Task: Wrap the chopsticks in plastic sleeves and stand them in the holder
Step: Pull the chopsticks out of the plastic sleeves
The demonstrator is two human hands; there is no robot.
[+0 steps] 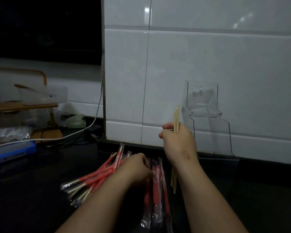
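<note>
Near the holder (207, 115), right hand (178, 140) grips perhaps 4 chopsticks (176, 116) upright.

Bare wooden chopsticks (176, 115) stand upright beside the clear holder (202, 98); red-printed sleeves (156, 190) lie flat.

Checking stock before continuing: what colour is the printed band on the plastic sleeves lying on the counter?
Red, on otherwise clear plastic sleeves; the head view shows it best.

The bare chopsticks (176, 118) right of centre are pale, matt wood. Below centre, the plastic sleeves (155, 182) are thin film, clear with red print, crinkled and shiny. The holder (202, 101) at right is clear, smooth hard plastic. The wall tiles (225, 56) are white and glossy; the counter (23, 190) is dark and dull.
</note>
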